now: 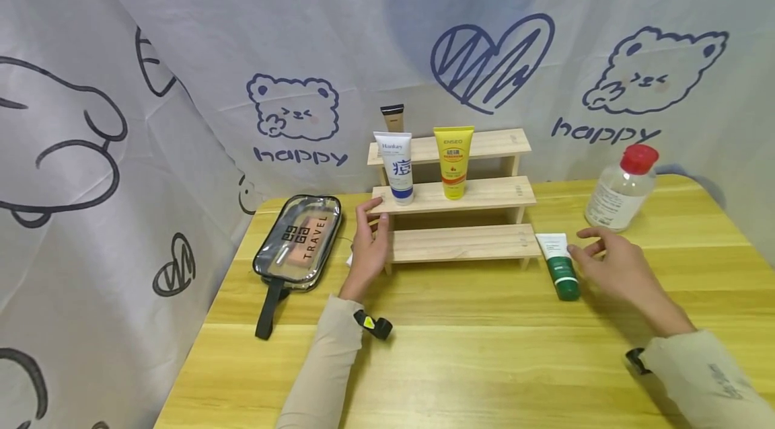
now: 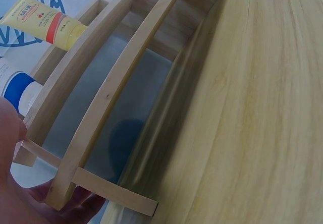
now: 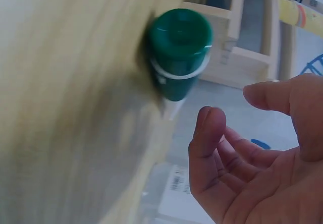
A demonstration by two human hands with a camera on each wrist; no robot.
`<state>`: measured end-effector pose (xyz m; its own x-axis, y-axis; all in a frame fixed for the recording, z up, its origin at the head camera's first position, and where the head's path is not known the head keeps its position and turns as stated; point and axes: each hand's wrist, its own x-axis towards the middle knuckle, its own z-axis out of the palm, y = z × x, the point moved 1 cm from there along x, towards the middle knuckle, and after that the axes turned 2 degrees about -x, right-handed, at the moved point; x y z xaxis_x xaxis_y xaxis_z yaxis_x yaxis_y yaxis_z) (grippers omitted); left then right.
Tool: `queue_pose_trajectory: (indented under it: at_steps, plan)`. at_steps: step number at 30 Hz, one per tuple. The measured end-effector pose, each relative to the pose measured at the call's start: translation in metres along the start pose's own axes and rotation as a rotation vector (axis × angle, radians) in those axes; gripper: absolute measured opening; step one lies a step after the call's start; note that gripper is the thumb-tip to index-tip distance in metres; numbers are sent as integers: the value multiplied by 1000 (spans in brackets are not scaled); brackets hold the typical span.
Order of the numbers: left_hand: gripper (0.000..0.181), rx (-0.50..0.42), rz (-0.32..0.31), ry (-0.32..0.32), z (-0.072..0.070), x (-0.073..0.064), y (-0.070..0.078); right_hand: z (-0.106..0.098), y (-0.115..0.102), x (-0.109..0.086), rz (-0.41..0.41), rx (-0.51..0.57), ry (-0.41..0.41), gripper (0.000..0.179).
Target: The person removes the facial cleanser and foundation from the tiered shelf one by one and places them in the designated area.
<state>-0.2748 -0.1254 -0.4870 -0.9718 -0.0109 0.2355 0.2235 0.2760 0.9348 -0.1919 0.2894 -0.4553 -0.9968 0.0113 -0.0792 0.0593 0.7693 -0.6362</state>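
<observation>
A three-tier wooden shelf (image 1: 460, 244) stands at the back of the table. My left hand (image 1: 369, 251) grips its left end, fingers and thumb around the ends of the boards. On the middle tier a white tube with a blue band (image 1: 396, 160) and a yellow tube (image 1: 454, 161) stand on their caps. Behind the white one is a beige tube with a black top edge (image 1: 393, 120). To the right of the shelf lies a white-and-green tube (image 1: 560, 267). Beside it hovers my right hand (image 1: 614, 267), thumb and fingers apart around nothing.
At the left lies a clear travel pouch (image 1: 297, 244) with a black strap. A clear bottle with a red cap (image 1: 623, 190) stands at the right rear. Printed cloth (image 1: 375, 25) hangs behind and left of the wooden table (image 1: 472, 355).
</observation>
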Motion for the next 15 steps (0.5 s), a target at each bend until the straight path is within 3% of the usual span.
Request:
queue_pose_trajectory:
  at_steps: [4, 15]
  plan:
    - [37, -1, -3, 0, 0, 0, -1, -5, -10, -1, -35, -2, 41, 54]
    - [37, -2, -16, 0, 0, 1, -2, -10, -48, 7, -228, 62, 138, 40]
